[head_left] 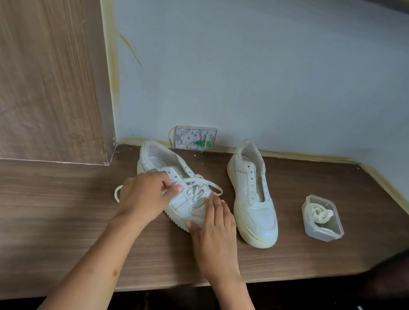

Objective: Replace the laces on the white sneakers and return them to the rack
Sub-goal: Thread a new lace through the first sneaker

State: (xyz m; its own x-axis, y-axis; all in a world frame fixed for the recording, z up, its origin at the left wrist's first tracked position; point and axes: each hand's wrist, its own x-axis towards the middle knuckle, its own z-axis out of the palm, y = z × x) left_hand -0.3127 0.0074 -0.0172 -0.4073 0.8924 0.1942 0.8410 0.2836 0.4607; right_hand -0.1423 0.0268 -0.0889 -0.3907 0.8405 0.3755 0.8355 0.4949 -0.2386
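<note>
Two white sneakers stand on a brown wooden desk (36, 211). The left sneaker (161, 161) has a white lace (195, 188) threaded loosely through its lower eyelets, with one end trailing off to the left. My left hand (145, 196) pinches the lace at the sneaker's eyelets. My right hand (215, 229) holds the toe of this sneaker, thumb at the sole and fingers lying over the top. The right sneaker (253, 197) stands apart with no lace in it.
A clear plastic box (323, 218) with a coiled lace inside sits right of the sneakers. A white wall plate (195, 138) leans at the wall behind them. A wooden panel (37, 62) rises at the left. The desk's front edge runs just below my wrists.
</note>
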